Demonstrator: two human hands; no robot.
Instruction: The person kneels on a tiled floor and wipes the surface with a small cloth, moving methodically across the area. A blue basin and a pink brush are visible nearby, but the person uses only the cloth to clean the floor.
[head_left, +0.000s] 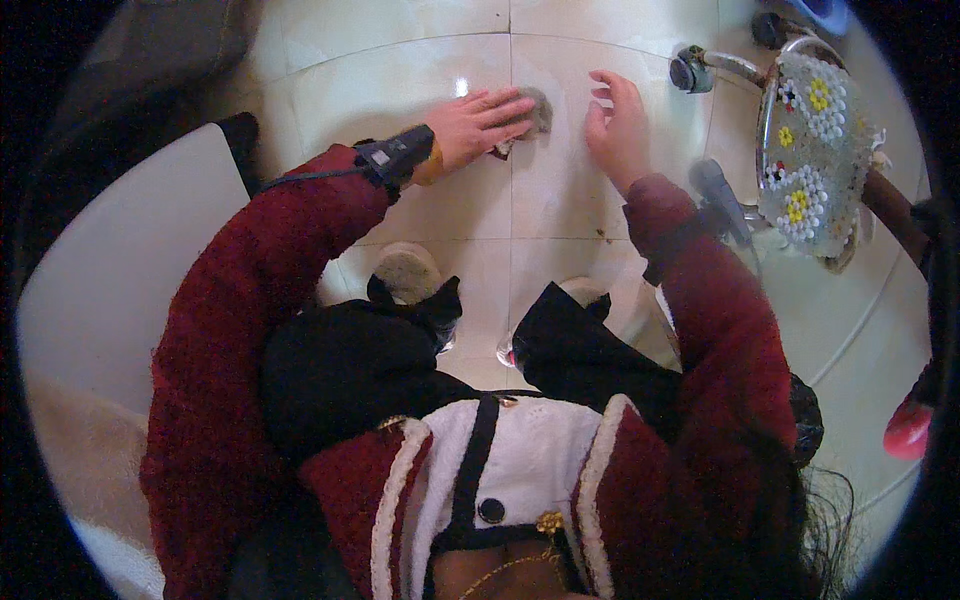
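My left hand (480, 126) is laid over a small grey cloth (541, 114) on the glossy floor tiles (420, 75). The cloth shows past the fingertips, and a patch of it peeks out below the palm; the rest is hidden. A black band with a dark device (396, 156) is strapped round this wrist. To the right, my right hand (621, 129) is held above the floor with nothing in it, fingers curled and thumb apart. A similar dark device (720, 191) is on the right wrist. Both arms wear dark red sleeves.
Right of my hands stands a low stool with a clear beaded flower cover (814, 150), chrome legs and a caster (690, 69). A white panel (142, 247) curves along the left. Dark crumbs (602, 235) lie on the tiles. My slippers (405, 271) are below my hands.
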